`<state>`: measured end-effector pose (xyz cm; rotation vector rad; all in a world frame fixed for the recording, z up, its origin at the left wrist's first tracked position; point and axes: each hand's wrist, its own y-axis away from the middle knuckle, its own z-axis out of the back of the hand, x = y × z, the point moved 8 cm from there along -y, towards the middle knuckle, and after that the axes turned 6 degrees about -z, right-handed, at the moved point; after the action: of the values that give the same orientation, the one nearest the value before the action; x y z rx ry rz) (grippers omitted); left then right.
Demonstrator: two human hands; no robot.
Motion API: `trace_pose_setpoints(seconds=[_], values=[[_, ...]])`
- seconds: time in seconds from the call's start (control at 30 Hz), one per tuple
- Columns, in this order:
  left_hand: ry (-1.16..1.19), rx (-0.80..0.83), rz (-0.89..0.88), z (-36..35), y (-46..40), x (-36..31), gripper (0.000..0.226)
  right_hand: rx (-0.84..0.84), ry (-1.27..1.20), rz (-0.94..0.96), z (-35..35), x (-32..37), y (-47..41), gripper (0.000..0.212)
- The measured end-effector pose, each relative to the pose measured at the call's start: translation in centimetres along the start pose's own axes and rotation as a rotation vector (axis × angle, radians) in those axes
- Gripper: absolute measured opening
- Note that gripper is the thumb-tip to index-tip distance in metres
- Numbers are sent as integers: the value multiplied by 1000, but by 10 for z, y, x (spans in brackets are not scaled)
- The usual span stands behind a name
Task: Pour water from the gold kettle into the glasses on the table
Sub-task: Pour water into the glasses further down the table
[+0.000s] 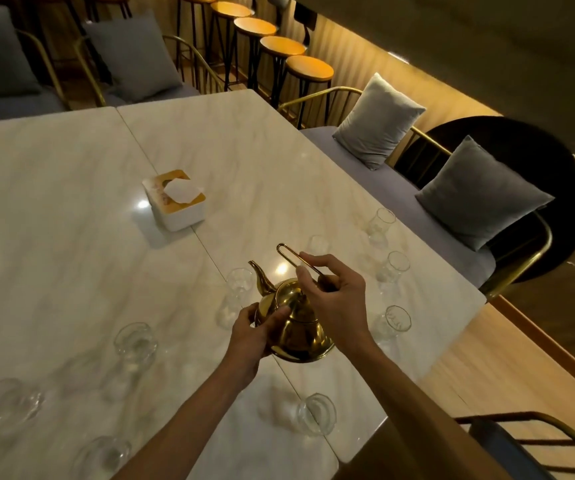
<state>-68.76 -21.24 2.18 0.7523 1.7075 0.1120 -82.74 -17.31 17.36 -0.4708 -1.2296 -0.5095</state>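
Head view: the gold kettle [293, 320] is held above the marble surface [71, 237], its wire handle [300, 261] pinched by the right hand [334, 292] while the left hand [249, 336] is closed against its body, apparently to steady the tilt. The spout [260, 275] is aimed toward the nearest glass [239, 285]. About ten glasses are counted, one kettle, one tissue box [175, 199].

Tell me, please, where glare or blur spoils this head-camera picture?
Head view: lamp glare spots on the table beside the tissue box and behind the gold kettle; the near-left glasses are smeared; wide-angle bending curves the edges.
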Motion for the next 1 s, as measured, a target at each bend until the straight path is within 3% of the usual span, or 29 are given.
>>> trace_pose_setpoints(seconds=[0.33, 0.47, 0.63, 1.0], values=[[46, 29, 141, 17, -25, 22, 65, 59, 153, -108, -39, -24, -28, 21], [72, 28, 199, 18, -32, 27, 48, 80, 216, -125, -47, -26, -39, 16], [99, 30, 243, 17, -40, 33, 66, 138, 273, -158, -57, -30, -53, 18], [160, 80, 306, 5, -45, 36, 55, 196, 423, -169, -74, -38, -76, 25]])
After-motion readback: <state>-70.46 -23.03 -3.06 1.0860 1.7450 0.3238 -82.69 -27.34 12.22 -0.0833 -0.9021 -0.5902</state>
